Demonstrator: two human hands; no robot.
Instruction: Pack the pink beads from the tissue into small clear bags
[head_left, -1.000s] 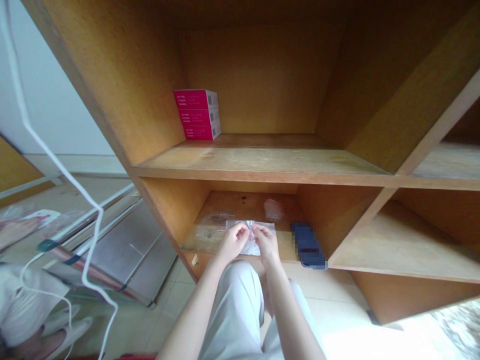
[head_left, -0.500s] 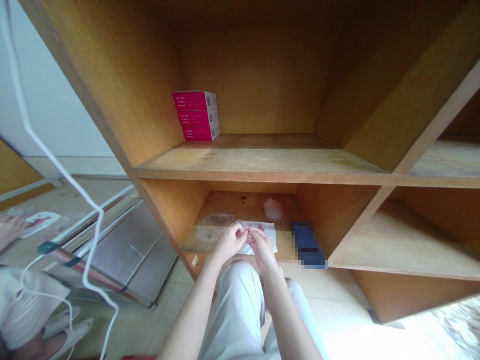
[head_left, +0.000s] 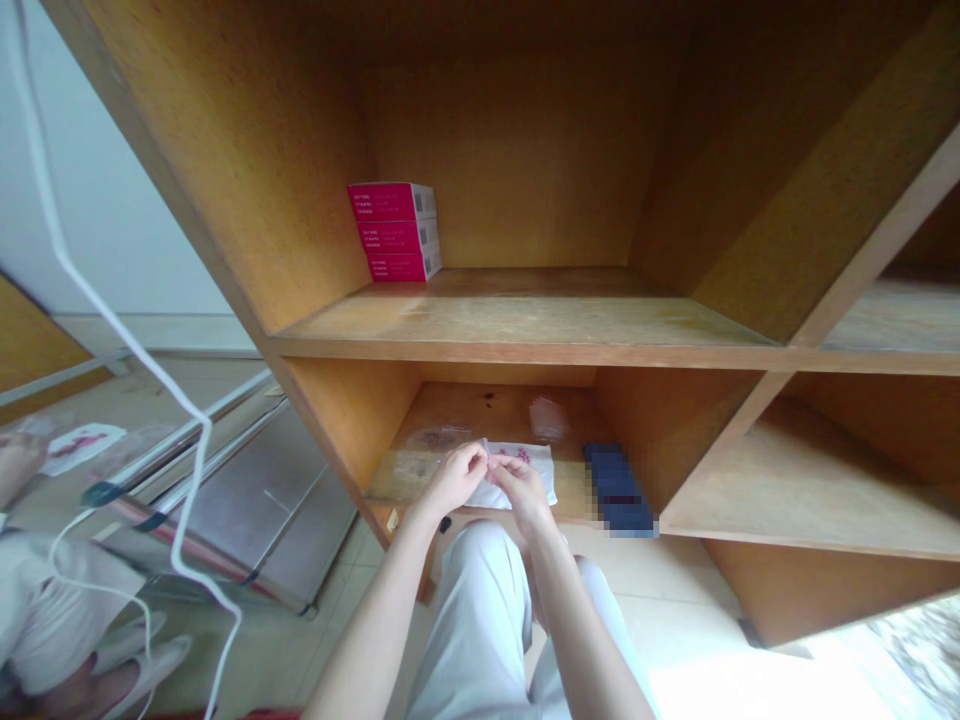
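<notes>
Both my hands meet over a white cloth (head_left: 541, 484) on the lower shelf, fingers pinched together. My left hand (head_left: 460, 474) is closed on what looks like a small clear plastic bag (head_left: 485, 449), whose pale edge shows above the fingertips. Close against it, my right hand (head_left: 521, 484) is also closed in a pinch at the bag; the fingers hide most of it. Several small dark-red pieces (head_left: 525, 455) lie on the cloth just behind my right hand. Further back sits a little pile of clear plastic bags (head_left: 548, 418).
A blurred dark-blue object (head_left: 619, 488) lies on the shelf to the right. Red boxes (head_left: 399, 235) are stacked on the upper shelf (head_left: 510, 318). At left are a white cable (head_left: 112, 325), a metal-framed cart (head_left: 247, 500) and another person's hand (head_left: 19, 465) beside a white sheet (head_left: 84, 448).
My hands have shifted slightly left and up, and the clear bag's edge now shows above my left fingertips. The other person's hand at left has moved slightly.
</notes>
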